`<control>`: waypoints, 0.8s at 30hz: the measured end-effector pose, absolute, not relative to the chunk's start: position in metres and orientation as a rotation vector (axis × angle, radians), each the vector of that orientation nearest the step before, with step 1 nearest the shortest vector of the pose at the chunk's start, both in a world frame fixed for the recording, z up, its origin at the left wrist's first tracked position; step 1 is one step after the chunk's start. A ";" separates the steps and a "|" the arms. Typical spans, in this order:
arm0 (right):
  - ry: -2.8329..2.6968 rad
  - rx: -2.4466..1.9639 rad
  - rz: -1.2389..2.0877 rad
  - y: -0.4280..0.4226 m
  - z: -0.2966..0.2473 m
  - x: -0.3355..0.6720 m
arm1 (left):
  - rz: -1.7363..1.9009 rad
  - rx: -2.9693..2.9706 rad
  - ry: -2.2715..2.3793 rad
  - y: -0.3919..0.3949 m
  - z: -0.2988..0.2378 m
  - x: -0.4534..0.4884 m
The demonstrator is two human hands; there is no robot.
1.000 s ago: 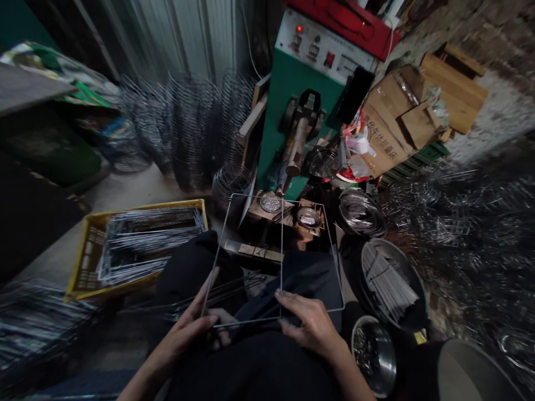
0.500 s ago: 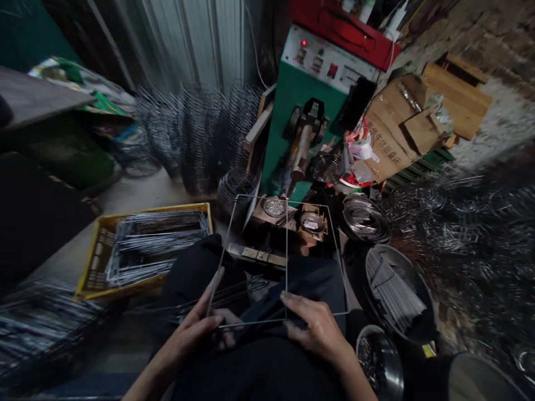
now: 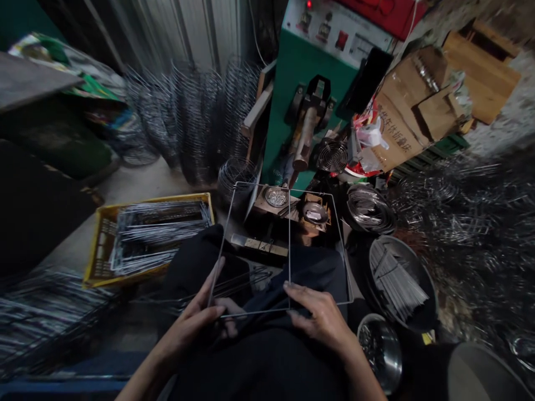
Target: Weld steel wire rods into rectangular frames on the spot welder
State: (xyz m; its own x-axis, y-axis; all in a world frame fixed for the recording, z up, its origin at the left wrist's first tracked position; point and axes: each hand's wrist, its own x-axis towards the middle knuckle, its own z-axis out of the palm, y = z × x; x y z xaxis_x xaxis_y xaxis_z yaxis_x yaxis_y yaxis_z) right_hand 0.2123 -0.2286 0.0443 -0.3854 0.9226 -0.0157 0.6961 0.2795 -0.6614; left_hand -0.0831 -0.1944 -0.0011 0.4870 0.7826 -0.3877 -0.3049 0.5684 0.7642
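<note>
a thin rectangular wire frame [image 3: 290,245], split by one centre wire, is held over the person's dark-clothed lap. the left hand [image 3: 200,326] pinches its near left corner, and the right hand [image 3: 321,320] grips the near edge at the centre wire, the two hands apart. beyond its far edge stands a green machine [image 3: 301,72]. a yellow crate [image 3: 92,250] of wire pieces sits left and short metal rods [image 3: 395,281] right.

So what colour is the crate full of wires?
The crate is yellow, best seen in the head view.
</note>
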 end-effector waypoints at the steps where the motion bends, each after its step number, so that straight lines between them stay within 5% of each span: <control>1: -2.179 -1.462 0.847 -0.229 0.044 0.212 | 0.729 0.675 0.806 -0.195 0.000 -0.083; 11: -2.119 -1.553 0.743 -0.218 0.029 0.213 | 0.774 0.687 0.693 -0.171 -0.007 -0.075; 24: -2.126 -1.643 0.176 -0.007 0.038 0.252 | 0.944 0.889 0.505 0.043 -0.014 -0.042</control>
